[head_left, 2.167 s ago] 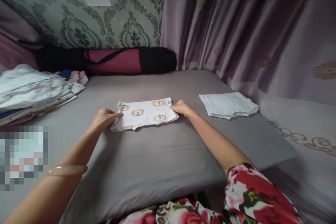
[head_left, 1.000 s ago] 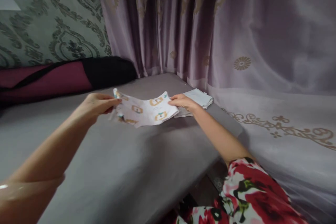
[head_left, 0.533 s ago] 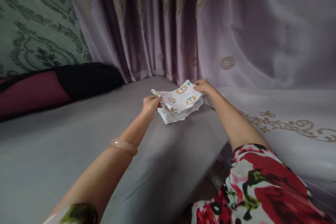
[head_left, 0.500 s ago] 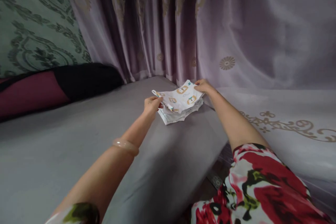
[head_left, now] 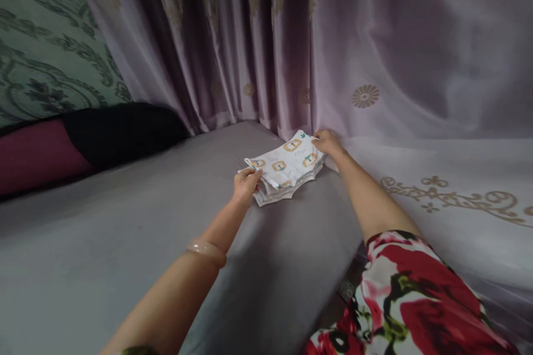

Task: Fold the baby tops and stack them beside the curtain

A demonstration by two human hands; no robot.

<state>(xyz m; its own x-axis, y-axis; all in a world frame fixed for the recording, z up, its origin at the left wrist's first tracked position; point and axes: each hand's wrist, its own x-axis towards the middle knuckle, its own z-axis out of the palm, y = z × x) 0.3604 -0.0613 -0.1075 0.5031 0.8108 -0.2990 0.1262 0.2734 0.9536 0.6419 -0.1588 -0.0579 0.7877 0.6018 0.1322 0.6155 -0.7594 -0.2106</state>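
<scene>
A small white garment (head_left: 287, 158), by its outline a pair of underpants with orange animal faces and green leaf prints, lies spread on top of a stack of similar pale garments (head_left: 275, 196). My left hand (head_left: 246, 183) pinches its near left corner between thumb and fingers. At the opposite far right end, my right hand (head_left: 327, 143) has its fingers closed on the edge. The top piece rests almost flat over the stack, slightly raised at the left corner. Fingertips under the cloth are hidden.
The stack sits near the right edge of a grey-sheeted bed (head_left: 125, 233). Lilac curtains (head_left: 233, 44) hang behind and to the right. A black and maroon bundle (head_left: 125, 133) lies along the far left, against green patterned wallpaper (head_left: 45, 55).
Both hands have brought the top underpants down onto the stack, and the cloth is flatter than before. The view has shifted slightly.
</scene>
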